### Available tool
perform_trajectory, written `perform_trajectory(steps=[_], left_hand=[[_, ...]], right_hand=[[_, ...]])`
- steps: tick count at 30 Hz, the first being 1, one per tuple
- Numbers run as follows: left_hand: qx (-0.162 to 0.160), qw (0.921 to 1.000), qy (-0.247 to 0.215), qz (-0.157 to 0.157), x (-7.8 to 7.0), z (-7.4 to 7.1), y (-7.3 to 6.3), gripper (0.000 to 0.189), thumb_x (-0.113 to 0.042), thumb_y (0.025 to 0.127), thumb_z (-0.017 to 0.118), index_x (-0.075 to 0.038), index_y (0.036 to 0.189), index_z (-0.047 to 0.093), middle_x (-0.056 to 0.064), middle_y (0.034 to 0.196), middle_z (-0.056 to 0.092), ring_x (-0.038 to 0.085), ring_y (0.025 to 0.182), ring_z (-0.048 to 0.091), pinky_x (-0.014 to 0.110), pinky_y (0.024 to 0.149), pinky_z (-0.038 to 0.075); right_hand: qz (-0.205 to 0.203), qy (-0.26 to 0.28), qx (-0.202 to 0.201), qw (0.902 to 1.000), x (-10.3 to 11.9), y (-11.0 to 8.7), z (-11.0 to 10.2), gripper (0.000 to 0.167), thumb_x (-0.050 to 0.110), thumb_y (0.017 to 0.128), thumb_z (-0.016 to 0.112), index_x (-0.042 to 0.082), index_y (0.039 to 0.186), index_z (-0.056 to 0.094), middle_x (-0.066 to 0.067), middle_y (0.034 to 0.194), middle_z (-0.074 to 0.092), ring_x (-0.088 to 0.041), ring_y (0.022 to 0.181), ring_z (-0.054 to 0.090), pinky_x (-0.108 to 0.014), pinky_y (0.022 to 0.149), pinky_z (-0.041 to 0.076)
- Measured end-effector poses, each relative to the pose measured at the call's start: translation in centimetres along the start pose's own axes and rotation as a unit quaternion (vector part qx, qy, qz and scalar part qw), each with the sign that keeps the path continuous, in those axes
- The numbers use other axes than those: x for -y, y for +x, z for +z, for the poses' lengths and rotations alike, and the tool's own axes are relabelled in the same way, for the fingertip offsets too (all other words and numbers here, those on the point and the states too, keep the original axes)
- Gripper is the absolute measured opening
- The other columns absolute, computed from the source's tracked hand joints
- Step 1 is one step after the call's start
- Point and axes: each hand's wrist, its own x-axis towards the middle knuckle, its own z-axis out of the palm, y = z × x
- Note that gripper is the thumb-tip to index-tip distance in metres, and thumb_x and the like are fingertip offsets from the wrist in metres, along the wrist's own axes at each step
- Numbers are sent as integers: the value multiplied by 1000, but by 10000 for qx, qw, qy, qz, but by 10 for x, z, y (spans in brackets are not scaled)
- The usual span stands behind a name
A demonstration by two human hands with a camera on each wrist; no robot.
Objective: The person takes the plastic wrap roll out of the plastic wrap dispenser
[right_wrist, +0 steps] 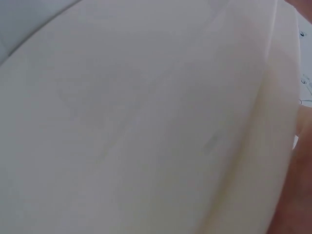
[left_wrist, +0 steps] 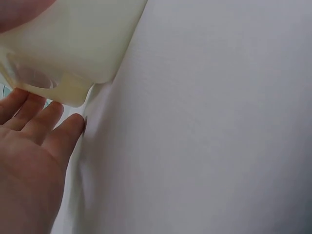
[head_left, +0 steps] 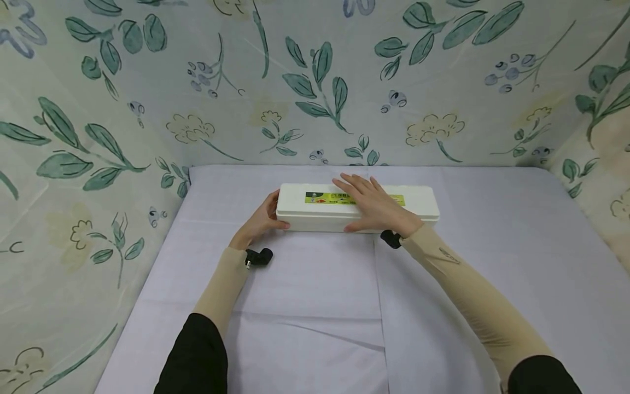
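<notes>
A long white plastic box (head_left: 315,221), apparently a cling film dispenser, lies crosswise on the table, with a yellow-green label starting "PE" on its lid. My left hand (head_left: 258,220) holds its left end, thumb at the front and fingers round the end. In the left wrist view, those fingers (left_wrist: 48,119) touch the end wall (left_wrist: 73,90) beside an oval opening. Across the lid spreads my right hand (head_left: 376,208), fingers extended toward the back edge and thumb by the front face. It covers part of the label. The right wrist view shows the box's pale surface (right_wrist: 146,122) blurred and close.
White cloth (head_left: 315,306) with creases covers the table. Behind and to both sides hang floral-patterned curtains (head_left: 315,148). A small black wrist camera (head_left: 259,257) sits at the left cuff, another (head_left: 391,239) at the right.
</notes>
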Motion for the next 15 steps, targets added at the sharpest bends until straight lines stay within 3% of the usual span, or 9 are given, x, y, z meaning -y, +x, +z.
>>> perform_trajectory(steps=[15], left_hand=[[10,9999,80,-82,-3,0,0,104,13,70,73,-6,152,10,10,157,15,23,143,14,42,114,16]], right_hand=[[296,-142,332,9989,2,9,6,110,50,73,79,16,155,14,-12,156,18,-33,141,17,-58,111,6]])
